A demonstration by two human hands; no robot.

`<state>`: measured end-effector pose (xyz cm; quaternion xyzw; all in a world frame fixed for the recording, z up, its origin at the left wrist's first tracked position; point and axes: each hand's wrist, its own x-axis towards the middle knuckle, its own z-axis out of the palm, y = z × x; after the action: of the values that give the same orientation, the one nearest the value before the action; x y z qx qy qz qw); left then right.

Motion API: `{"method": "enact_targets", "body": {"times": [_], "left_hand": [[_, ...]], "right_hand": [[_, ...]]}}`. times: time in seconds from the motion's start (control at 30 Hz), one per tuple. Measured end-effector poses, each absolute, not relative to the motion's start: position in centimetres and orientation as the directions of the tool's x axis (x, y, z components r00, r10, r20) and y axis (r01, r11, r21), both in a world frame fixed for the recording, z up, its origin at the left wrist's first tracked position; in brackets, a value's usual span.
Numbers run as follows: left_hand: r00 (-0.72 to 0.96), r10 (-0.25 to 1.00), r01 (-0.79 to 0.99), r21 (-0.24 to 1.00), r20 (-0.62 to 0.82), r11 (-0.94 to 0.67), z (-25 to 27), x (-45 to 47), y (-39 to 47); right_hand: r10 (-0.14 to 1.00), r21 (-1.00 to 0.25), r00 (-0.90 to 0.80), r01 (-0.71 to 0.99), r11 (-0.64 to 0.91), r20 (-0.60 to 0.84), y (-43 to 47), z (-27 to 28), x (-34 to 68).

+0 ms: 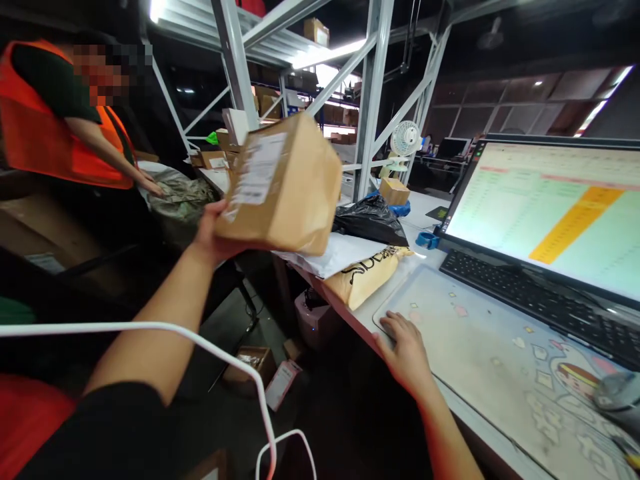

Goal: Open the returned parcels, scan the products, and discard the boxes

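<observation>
Here our left hand [211, 233], partly hidden, grips the carton [305, 187], its label [261, 167] blurred; right of the carton, our right hand [406, 350] lies loosely spread on the mat [475, 347].

No text surely legible. Carton [307, 187]: white label [261, 165], print blurred. Yellow bag [363, 283]: large black lettering, creased, uncertain. Monitor [545, 207]: entries too small.

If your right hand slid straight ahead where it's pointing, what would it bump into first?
Probably the yellowish bag with black letters, just ahead of the right hand at the desk's edge. Depth is hard to judge from one view, so the hand might pass slightly above it.
</observation>
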<state>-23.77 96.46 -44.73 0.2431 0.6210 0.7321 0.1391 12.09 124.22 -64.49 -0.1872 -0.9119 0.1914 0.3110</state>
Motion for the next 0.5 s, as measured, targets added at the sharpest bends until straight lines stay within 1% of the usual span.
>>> {"method": "enact_targets", "body": {"times": [0.03, 0.07, 0.1, 0.13, 0.2, 0.23, 0.3, 0.33, 0.4, 0.5], "left_hand": [[-0.804, 0.57, 0.073, 0.98, 0.166, -0.183, -43.5, -24.2, 99.8], [-0.725, 0.68, 0.023, 0.99, 0.112, -0.139, -42.7, -24.7, 103.1], [-0.665, 0.745, -0.008, 0.998, 0.045, -0.068, -42.4, -25.3, 106.0], [-0.651, 0.759, -0.004, 0.999, -0.027, 0.032, -42.6, -26.0, 108.5], [-0.619, 0.779, 0.128, 0.967, -0.097, 0.222, -44.2, -27.8, 112.0], [-0.618, 0.781, 0.223, 0.931, -0.093, 0.287, -45.4, -28.8, 112.8], [-0.575, 0.816, 0.423, 0.834, -0.055, 0.354, -48.0, -31.1, 112.6], [-0.588, 0.808, 0.481, 0.791, -0.028, 0.377, -49.3, -32.2, 111.5], [-0.686, 0.725, 0.508, 0.755, 0.064, 0.414, -52.6, -34.4, 107.8], [-0.835, 0.49, 0.462, 0.801, 0.248, 0.382, -60.4, -35.3, 98.8]], "right_hand": [[0.464, -0.481, -0.737, 0.214, 0.85, 0.492, 124.3, -64.4, 12.1], [0.466, -0.494, -0.739, 0.207, 0.845, 0.487, 124.4, -64.3, 12.2], [0.468, -0.507, -0.742, 0.2, 0.838, 0.481, 124.5, -64.2, 12.2], [0.472, -0.523, -0.743, 0.194, 0.83, 0.474, 124.6, -64.1, 12.3], [0.48, -0.557, -0.744, 0.176, 0.811, 0.464, 124.9, -63.8, 12.5], [0.484, -0.574, -0.743, 0.166, 0.802, 0.462, 125.0, -63.7, 12.6], [0.489, -0.591, -0.739, 0.154, 0.792, 0.463, 125.1, -63.5, 12.9], [0.489, -0.589, -0.74, 0.156, 0.793, 0.462, 125.1, -63.3, 13.1], [0.495, -0.579, -0.747, 0.182, 0.795, 0.444, 124.9, -62.8, 13.4], [0.548, -0.571, -0.75, 0.282, 0.771, 0.371, 124.4, -61.9, 14.0]]}}
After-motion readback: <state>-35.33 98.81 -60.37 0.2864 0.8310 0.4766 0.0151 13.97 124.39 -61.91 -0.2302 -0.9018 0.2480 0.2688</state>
